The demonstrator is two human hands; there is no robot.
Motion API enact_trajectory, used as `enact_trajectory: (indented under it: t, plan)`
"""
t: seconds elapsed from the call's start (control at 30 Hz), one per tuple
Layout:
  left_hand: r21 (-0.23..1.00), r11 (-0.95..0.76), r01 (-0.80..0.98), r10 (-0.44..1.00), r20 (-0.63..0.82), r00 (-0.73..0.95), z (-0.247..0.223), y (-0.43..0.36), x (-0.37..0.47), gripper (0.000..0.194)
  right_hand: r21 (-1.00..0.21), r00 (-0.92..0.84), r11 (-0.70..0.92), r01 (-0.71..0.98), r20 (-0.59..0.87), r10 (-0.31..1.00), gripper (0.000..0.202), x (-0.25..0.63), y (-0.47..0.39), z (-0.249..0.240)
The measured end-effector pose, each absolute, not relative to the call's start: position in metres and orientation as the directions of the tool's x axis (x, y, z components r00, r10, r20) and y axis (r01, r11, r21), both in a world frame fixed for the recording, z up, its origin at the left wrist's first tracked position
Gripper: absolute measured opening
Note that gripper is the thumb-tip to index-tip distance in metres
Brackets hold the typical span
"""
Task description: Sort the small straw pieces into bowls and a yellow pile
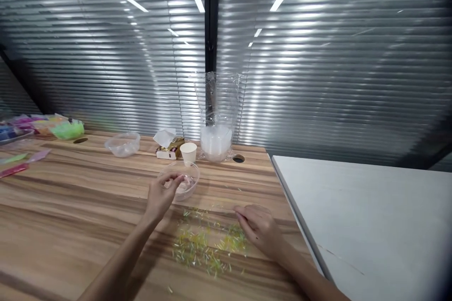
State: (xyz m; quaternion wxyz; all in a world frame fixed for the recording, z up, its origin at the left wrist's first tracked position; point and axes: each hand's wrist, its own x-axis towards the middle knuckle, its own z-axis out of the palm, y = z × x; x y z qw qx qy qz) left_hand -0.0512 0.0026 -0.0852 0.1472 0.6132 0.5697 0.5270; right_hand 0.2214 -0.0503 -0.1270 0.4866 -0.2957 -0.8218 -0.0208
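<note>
My left hand (pixel 163 194) is over the near left rim of a round clear bowl (pixel 193 187), its thumb and forefinger pinched together on something too small to make out. Pinkish clear bits (pixel 185 184) lie in that bowl. To the right, my right hand (pixel 257 226) is low over the wooden table, fingers pressed together; what they hold, if anything, is too small to tell. Small yellow and green translucent strips (pixel 197 247) are scattered on the wood between my forearms, some close to the right fingertips.
Behind the bowl stand a paper cup (pixel 188 153), a tissue box (pixel 170 150) and bagged clear bowls (pixel 216 142). Another clear bowl (pixel 123 145) is further left. Coloured packets (pixel 67 129) lie at the far left. A white table (pixel 367 216) adjoins on the right.
</note>
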Motion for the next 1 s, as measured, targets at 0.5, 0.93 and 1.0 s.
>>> enact_trajectory:
  t: [0.5, 0.93, 1.0]
  plan:
    - [0.387, -0.424, 0.819, 0.831, 0.526, 0.182, -0.091, 0.011, -0.068, 0.013, -0.327, -0.361, 0.802, 0.501, 0.763, 0.537, 0.023, 0.229, -0.045, -0.132]
    - [0.468, -0.438, 0.767, 0.836, 0.526, 0.156, -0.072, 0.004, -0.071, 0.026, -0.376, -0.352, 0.746, 0.55, 0.705, 0.615, 0.025, 0.233, -0.042, -0.136]
    - [0.47, -0.463, 0.752, 0.837, 0.511, 0.195, -0.071, 0.003, -0.07, 0.03, -0.373, -0.365, 0.754, 0.54, 0.703, 0.61, 0.025, 0.233, -0.041, -0.136]
